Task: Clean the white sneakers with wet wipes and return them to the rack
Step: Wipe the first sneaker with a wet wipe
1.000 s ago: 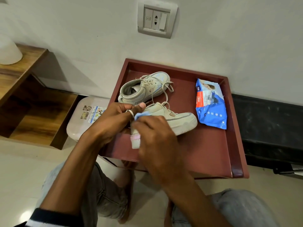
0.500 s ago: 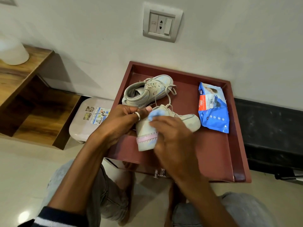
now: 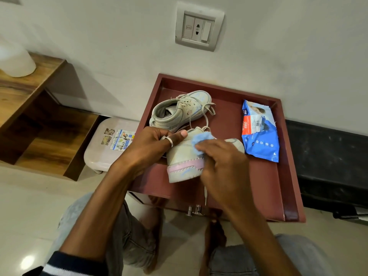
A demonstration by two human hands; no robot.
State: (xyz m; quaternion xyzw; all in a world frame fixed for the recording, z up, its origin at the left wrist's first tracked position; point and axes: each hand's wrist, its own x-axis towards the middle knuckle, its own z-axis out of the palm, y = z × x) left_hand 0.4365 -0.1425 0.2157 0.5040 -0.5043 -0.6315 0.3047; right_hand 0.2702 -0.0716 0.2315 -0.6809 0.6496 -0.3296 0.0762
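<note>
Two white sneakers sit on a dark red rack top (image 3: 264, 188). The near sneaker (image 3: 182, 156) shows its heel with a pink band towards me. My left hand (image 3: 151, 144) grips it at the collar, thumb on top. My right hand (image 3: 223, 166) holds a crumpled blue wet wipe (image 3: 201, 139) and presses it against the sneaker's side. The far sneaker (image 3: 179, 112) lies behind, laces loose, untouched. A blue wet wipes pack (image 3: 258, 132) lies flat to the right.
A raised rim edges the rack top. To its left stand a beige plastic stool (image 3: 101, 148) and a wooden shelf unit (image 3: 29, 108). A wall socket (image 3: 199, 26) is above. A black bench (image 3: 328, 162) lies to the right. My knees are below on the tiled floor.
The near sneaker has been turned so its pink-banded heel faces me. My right hand with the wipe has shifted along its side. The camera has moved closer.
</note>
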